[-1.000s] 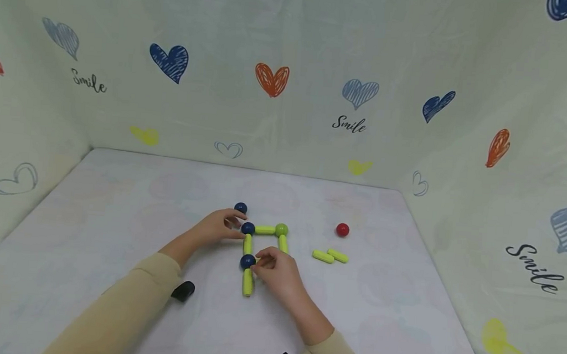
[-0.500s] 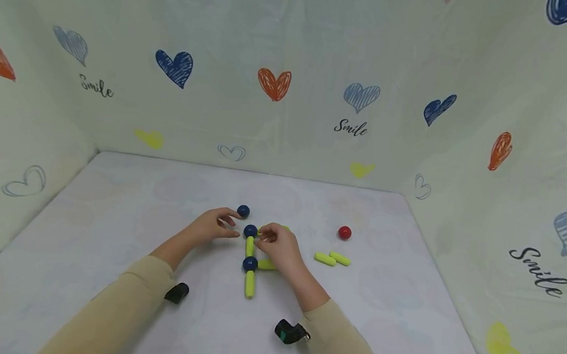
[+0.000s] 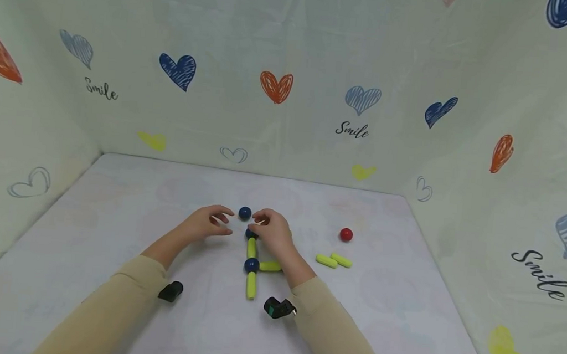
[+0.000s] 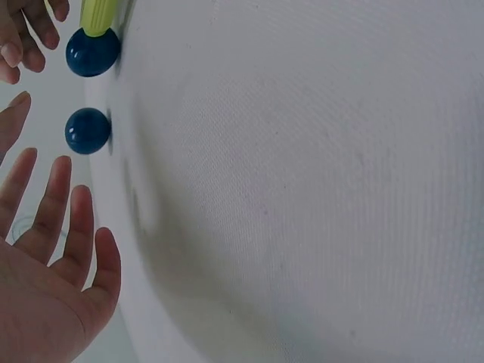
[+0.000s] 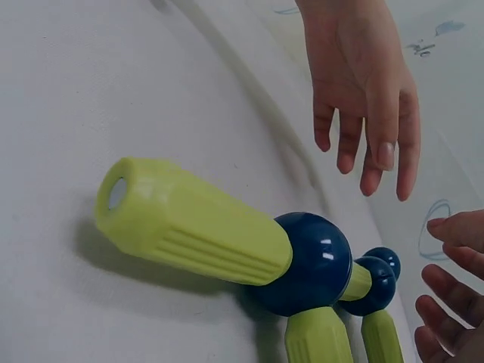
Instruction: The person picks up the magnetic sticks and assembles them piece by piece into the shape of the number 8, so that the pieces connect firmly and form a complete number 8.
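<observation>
Left hand point(image 3: 202, 224) and right hand point(image 3: 275, 234) hold their fingers apart; brushing the loose ball point(image 3: 245, 213) could roll it away.

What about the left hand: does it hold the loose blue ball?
No, in the head view a gap separates the left hand from the loose blue ball.

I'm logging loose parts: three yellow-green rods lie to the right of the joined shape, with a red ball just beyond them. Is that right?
Not three: the head view shows two yellow-green rods to the right of the joined shape, with the red ball just beyond them.
</observation>
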{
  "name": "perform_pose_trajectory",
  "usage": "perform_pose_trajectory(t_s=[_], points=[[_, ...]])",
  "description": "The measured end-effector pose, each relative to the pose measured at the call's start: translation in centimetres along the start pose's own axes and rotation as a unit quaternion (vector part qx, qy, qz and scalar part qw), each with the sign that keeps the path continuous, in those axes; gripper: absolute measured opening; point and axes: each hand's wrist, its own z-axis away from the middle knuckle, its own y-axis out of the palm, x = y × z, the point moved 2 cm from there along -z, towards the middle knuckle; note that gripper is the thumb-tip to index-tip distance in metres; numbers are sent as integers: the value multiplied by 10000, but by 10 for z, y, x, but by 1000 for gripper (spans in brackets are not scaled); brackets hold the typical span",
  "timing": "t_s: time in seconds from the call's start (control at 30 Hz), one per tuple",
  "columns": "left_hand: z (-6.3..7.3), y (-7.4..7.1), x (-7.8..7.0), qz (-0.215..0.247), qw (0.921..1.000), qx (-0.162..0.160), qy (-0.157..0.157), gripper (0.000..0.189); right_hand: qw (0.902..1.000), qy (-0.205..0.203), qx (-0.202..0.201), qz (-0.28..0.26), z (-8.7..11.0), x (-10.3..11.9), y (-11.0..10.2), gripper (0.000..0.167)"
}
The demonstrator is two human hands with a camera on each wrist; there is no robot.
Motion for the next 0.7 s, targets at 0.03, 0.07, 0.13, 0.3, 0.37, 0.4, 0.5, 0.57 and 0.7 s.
perform_pose_trajectory(t_s=[0.03, 0.07, 0.13, 0.3, 0.37, 0.4, 0.5, 0.57, 0.7], points=[[0, -1, 1, -12, 10000, -13, -15, 51, 10000, 14, 1, 25, -2, 1, 1, 25], [0, -2, 2, -14, 10000, -19, -26, 50, 10000, 9, -5, 83, -5, 3, 2, 24], [1, -4, 3, -43, 10000, -40, -19, 50, 9999, 20, 4, 143, -10, 4, 4, 24], [3, -10, 7, -42, 9999, -105, -43, 51, 9993, 42, 9, 367, -23, 5, 9, 22], [4, -11, 10, 3, 9999, -109, -81, 51, 9989, 62, -10, 469, -28, 5, 11, 22], [5, -12, 11, 43, 9999, -111, -102, 51, 9986, 58, -19, 518, -30, 5, 11, 22], [6, -15, 17, 165, 9997, -108, -137, 51, 9983, 86, 44, 580, -36, 3, 15, 23], [7, -16, 20, 199, 9996, -131, -146, 51, 9980, 99, 117, 606, -39, 3, 16, 23], [8, -19, 22, 222, 9994, -195, -169, 52, 9974, 105, 206, 686, -48, 2, 17, 26]])
